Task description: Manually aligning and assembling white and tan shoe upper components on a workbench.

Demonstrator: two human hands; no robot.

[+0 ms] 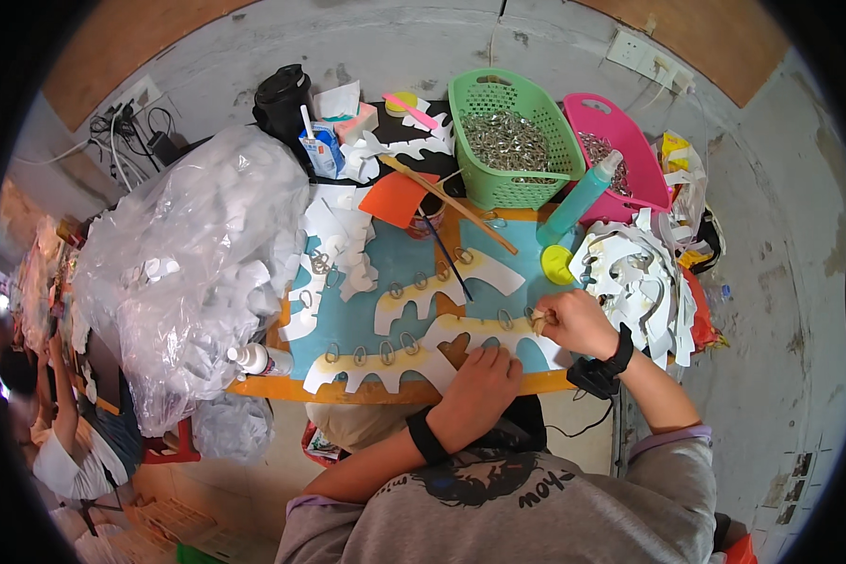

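Note:
My right hand [576, 322] is closed in a pinch over the right part of a white scalloped strip [474, 327]. A small oval metal ring [531, 313] shows at its fingertips, partly hidden. Another metal ring [506, 320] stands on the same strip just left of it. My left hand [484, 387] lies on the strip's near edge, fingers bent down loosely and nothing seen in them. Further left, a second white strip [352, 369] bears several upright oval rings along yellowish patches. Behind these lies a third ringed strip [493, 273].
Green [498, 193] and pink [653, 193] baskets of metal pieces stand at the back. A teal bottle [573, 205], yellow lid [556, 265] and white cut-out pile [630, 277] are right. A plastic bag [197, 226] bulges left, beside a white bottle [258, 359]. A dark brush [446, 254] crosses the middle.

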